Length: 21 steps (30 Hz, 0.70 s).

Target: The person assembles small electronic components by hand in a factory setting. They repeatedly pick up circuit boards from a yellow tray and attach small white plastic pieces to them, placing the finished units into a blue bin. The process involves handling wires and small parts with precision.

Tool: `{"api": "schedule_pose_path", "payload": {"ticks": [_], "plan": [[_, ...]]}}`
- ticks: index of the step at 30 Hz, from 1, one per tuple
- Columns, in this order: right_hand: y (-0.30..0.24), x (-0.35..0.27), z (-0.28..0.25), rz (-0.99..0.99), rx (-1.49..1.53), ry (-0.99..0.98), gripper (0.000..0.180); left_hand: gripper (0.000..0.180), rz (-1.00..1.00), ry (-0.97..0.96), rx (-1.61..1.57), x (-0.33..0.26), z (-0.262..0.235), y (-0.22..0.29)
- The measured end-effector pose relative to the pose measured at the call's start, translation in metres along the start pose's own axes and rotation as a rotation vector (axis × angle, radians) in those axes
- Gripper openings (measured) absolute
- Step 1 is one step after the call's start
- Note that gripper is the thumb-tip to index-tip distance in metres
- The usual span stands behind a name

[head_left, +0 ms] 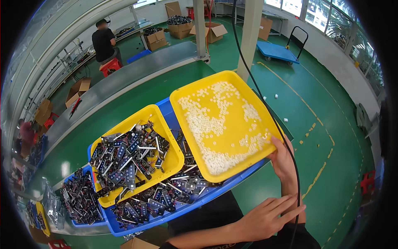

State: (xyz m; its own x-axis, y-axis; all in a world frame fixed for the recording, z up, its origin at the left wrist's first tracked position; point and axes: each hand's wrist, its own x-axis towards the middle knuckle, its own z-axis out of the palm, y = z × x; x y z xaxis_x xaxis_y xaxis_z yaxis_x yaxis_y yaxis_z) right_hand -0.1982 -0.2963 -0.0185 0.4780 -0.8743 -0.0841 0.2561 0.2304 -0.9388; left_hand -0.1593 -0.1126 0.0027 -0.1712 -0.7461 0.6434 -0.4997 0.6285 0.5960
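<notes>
My right hand (284, 159) grips the lower right corner of a yellow tray (244, 164). Many small white rings (222, 164) lie scattered over that tray's bottom, thickest along its left and near sides. My left hand (267, 218) rests across my right forearm with its fingers stretched out, holding nothing. Left of the held tray, a second yellow tray (176, 164) contains a heap of small black electronic modules (130, 157) with silvery strips and thin wires. It sits on a large blue tray (166, 226) that carries more such modules, partly hidden beneath.
A black cable (265, 103) hangs down past the held tray and my right forearm. Another blue bin (85, 170) of dark parts stands left, near a clear plastic bag (54, 207). Beyond the green bench (132, 91), a person (105, 43) sits on a red stool. A blue trolley (277, 52) stands far right.
</notes>
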Motion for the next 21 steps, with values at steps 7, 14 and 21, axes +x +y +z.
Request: {"api": "schedule_pose_path", "payload": {"ticks": [7, 14, 21], "plan": [[-0.004, 0.031, 0.024, 0.032, -0.283, -0.013, 0.029, 0.069, -0.095, -0.014, 0.006, -0.015, -0.019, -0.01], [0.001, 0.051, 0.036, 0.069, -0.342, -0.049, 0.024, 0.065, -0.157, -0.012, 0.043, -0.028, -0.049, -0.018], [-0.005, 0.058, 0.019, 0.058, -0.199, 0.019, 0.027, 0.039, -0.378, 0.273, 0.528, -0.051, -0.094, -0.008]]}}
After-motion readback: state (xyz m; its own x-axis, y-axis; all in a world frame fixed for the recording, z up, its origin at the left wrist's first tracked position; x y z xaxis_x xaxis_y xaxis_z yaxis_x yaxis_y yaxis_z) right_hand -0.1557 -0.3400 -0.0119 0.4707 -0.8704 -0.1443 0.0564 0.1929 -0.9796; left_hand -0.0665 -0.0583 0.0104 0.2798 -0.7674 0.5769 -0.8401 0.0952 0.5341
